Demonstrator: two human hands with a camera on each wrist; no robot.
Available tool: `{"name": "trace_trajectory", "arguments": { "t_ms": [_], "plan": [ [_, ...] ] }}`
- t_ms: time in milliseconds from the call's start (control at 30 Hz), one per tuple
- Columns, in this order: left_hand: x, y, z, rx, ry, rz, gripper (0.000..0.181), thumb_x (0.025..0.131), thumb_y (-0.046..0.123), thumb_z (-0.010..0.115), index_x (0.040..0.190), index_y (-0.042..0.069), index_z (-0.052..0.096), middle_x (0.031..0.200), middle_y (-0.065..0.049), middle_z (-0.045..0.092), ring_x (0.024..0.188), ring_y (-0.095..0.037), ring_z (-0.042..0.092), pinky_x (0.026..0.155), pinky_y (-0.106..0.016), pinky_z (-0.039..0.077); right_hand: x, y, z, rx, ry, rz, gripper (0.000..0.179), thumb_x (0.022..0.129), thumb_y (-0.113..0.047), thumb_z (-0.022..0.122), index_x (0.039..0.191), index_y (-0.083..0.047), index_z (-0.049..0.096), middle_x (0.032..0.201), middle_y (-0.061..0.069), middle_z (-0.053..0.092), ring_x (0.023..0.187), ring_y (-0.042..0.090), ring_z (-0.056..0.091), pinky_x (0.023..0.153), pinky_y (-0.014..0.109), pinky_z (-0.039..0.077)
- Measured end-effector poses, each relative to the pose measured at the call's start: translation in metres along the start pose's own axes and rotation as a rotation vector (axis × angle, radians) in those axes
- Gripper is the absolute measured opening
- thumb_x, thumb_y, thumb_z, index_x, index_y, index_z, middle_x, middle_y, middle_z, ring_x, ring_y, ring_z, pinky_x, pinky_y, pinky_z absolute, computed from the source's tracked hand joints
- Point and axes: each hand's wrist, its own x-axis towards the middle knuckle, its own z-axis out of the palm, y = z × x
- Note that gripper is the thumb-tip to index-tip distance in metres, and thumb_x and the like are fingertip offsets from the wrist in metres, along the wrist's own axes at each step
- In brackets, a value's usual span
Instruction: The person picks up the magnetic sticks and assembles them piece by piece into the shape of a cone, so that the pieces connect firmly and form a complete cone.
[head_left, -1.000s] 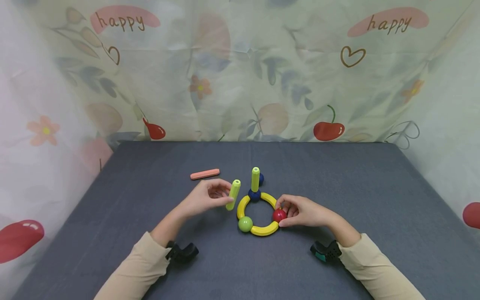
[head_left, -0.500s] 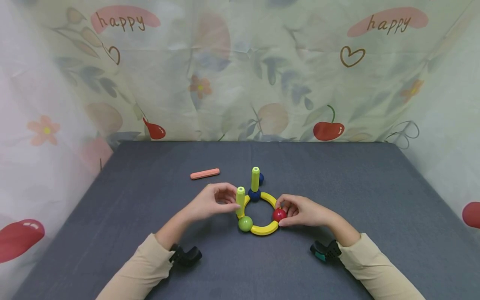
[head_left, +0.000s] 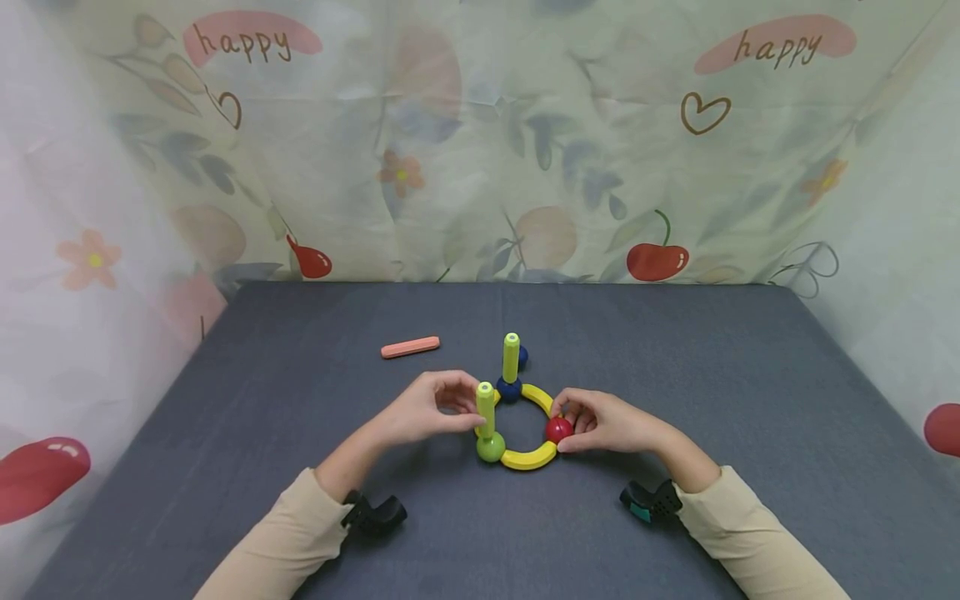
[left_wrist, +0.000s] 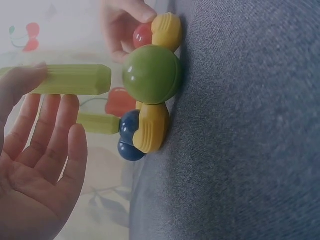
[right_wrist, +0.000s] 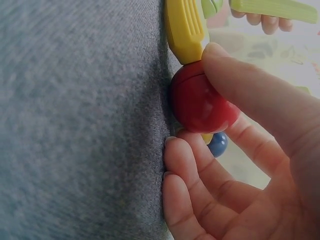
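Observation:
My left hand [head_left: 435, 407] pinches an upright light green rod [head_left: 486, 410] between thumb and fingers. In the left wrist view, a small gap separates the rod's lower end from the green ball [left_wrist: 152, 74]. That ball belongs to a ring of curved yellow pieces [head_left: 529, 457] joined with a red ball [head_left: 558, 430] and a dark blue ball [head_left: 509, 389]. Gripping the red ball at the ring's right side is my right hand [head_left: 607, 421], its thumb also against the yellow piece [right_wrist: 186, 30]. A second light green rod [head_left: 511, 358] stands upright on the blue ball.
A salmon-pink rod [head_left: 410, 347] lies on the dark grey table [head_left: 675, 350] behind my left hand. Another dark blue ball [head_left: 522, 357] sits behind the standing rod. A patterned curtain [head_left: 480, 167] rises at the table's back edge.
My left hand has moved right and slightly nearer, bringing the light green rod from beside the ring to above the green ball. The right hand stays on the red ball.

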Motion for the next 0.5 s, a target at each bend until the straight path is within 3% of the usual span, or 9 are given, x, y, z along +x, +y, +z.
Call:
{"name": "trace_trajectory", "arguments": {
  "t_ms": [500],
  "plan": [
    [-0.0007,0.0008,0.0036,-0.006,-0.018,0.009,0.029,0.081,0.008,0.071,0.107,0.002,0.061,0.101,-0.016,0.066,0.088,-0.015,0.063,0.083,-0.035,0.053,-0.0006,-0.0016,-0.0001,0.001,-0.001,0.005,0.038,0.081,-0.028,0.072,0.110,-0.012,0.054,0.090,0.005,0.057,0.073,0.011,0.054,0.065,0.021,0.047]
  ]
}}
